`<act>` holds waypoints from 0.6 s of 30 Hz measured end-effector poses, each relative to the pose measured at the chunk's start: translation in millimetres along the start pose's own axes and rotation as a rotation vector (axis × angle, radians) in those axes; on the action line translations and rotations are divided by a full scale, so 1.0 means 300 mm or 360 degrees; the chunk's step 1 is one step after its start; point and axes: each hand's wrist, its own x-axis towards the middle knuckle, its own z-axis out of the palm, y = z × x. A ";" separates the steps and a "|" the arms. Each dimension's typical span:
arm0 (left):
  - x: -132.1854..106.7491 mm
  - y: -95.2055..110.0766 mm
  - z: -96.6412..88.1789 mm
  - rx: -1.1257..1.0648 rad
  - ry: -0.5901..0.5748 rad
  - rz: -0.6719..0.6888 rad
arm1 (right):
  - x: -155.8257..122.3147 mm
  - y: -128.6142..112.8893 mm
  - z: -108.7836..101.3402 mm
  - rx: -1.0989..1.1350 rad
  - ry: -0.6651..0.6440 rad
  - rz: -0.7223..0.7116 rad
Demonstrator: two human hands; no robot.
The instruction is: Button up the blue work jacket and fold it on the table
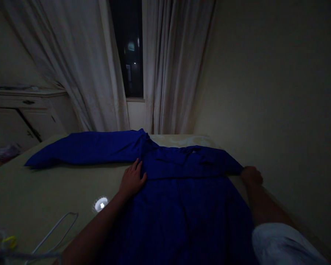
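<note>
On a bed [38,191], a blue shirt [182,206] lies flat. The left hand [132,180] presses it, fingers spread. The right hand [252,175] curls closed on its edge.

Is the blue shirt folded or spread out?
Spread out: blue shirt lies flat on the bed, one sleeve stretched sideways.

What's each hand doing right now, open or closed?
Left hand: open, lying flat on the blue shirt.
Right hand: closed, gripping the blue shirt at its right edge.
</note>
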 end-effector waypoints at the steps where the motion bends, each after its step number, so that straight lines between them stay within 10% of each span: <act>1: 0.000 -0.001 0.002 -0.0003 0.0000 0.0004 | 0.003 -0.026 -0.012 0.0006 -0.0001 0.0037; 5: 0.002 -0.010 0.013 -0.0016 -0.0005 0.0007 | -0.061 -0.250 -0.090 0.0214 0.0223 -0.0336; 8: 0.003 -0.013 0.011 -0.0019 -0.0017 0.0007 | -0.245 -0.469 -0.133 0.0518 0.0445 -0.1535; 11: 0.003 -0.013 0.001 -0.0030 0.0013 0.0008 | -0.517 -0.614 -0.105 0.0535 0.0169 -0.2621; 15: 0.003 -0.011 -0.007 -0.0135 0.0137 -0.0019 | -0.796 -0.622 -0.003 0.0526 -0.0148 -0.3119; 18: 0.006 -0.015 -0.004 -0.0354 0.0161 -0.0089 | -0.839 -0.545 0.025 0.0571 -0.0364 -0.3016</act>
